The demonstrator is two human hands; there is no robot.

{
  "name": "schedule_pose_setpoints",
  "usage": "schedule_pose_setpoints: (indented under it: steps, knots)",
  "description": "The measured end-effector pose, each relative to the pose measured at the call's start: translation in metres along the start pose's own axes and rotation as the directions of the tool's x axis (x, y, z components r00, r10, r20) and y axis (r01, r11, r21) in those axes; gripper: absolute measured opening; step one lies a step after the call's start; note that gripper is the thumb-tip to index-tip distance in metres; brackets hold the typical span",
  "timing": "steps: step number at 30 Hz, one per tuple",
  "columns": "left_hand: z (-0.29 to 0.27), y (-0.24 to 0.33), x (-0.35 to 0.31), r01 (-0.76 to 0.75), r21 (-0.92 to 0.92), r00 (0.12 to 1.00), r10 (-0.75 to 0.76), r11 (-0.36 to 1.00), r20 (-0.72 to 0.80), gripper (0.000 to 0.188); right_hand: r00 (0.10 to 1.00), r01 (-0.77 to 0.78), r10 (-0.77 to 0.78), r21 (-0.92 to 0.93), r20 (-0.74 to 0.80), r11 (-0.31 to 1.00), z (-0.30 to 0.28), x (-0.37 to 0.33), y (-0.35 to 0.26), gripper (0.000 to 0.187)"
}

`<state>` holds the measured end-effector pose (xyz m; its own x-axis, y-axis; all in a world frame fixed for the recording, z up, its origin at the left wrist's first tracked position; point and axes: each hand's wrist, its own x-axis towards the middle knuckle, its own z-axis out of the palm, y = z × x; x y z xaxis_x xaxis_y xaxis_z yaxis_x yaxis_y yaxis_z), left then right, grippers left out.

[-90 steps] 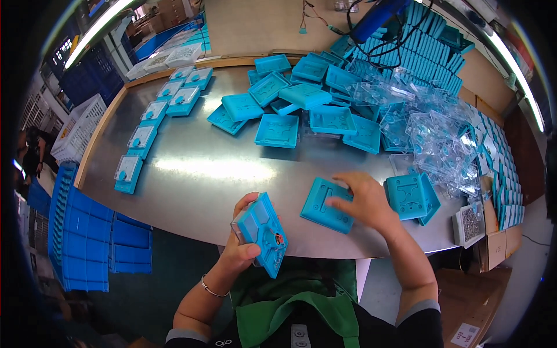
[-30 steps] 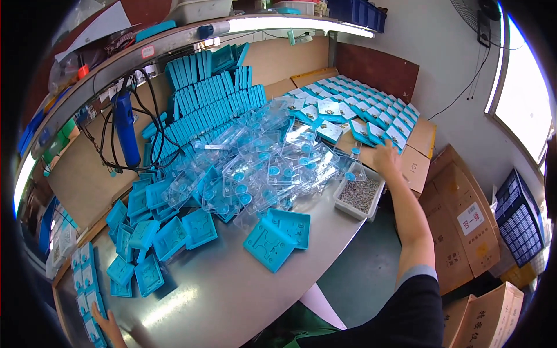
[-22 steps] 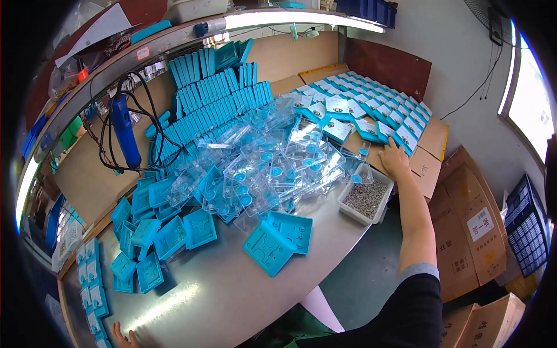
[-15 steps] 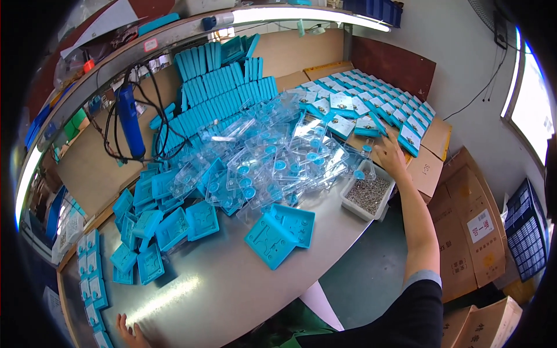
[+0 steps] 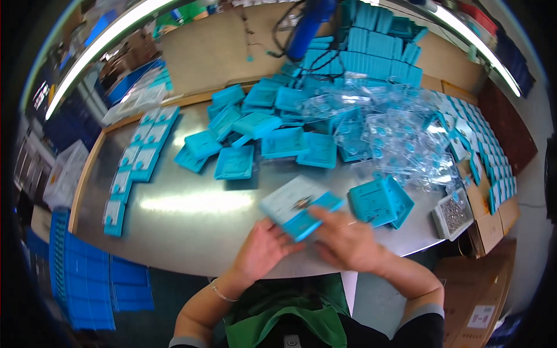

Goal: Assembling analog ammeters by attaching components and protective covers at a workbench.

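Observation:
Above the front of the metal table I have a shallow teal plastic case with a white panel (image 5: pixel 290 197) and a small metallic part on it, tilted and slightly blurred. My right hand (image 5: pixel 348 239) grips its right side, thumb and fingers closed on the teal edge. Palm up, my left hand (image 5: pixel 259 250) is just below the case's near left corner with its fingers apart; whether a fingertip touches it I cannot tell. Two empty teal trays (image 5: pixel 371 203) lie overlapped just beyond my right hand.
Loose teal trays (image 5: pixel 234 162) are heaped mid-table beside a pile of clear plastic covers (image 5: pixel 400 139). Similar teal-and-white cases (image 5: pixel 145 153) line the left edge; more (image 5: pixel 493 153) fill the right. A white bin (image 5: pixel 442 223) of small metal parts stands front right. A blue tool (image 5: pixel 307 29) hangs overhead.
My right hand has come back from the rows of cases at the right with one case in its grip. My left hand has moved from the table's left front to beside it. The view has turned left.

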<state>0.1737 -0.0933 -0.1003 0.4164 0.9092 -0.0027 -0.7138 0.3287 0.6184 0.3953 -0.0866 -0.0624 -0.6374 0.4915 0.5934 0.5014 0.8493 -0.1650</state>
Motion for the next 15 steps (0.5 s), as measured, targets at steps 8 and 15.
schedule_pose_setpoints:
  steps: [8,15]
  knots:
    - [-0.042,0.031,-0.039,0.124,0.052,0.974,-0.111,0.991,-0.196,0.039,0.994,-0.113,0.094,0.549,0.063,0.828,0.028,0.051,-0.029,0.016]
    - [-0.037,0.013,-0.053,0.190,0.125,0.947,-0.148,0.974,-0.285,0.040,0.700,-0.027,0.709,0.995,0.087,-0.096,0.054,0.081,-0.049,0.022]
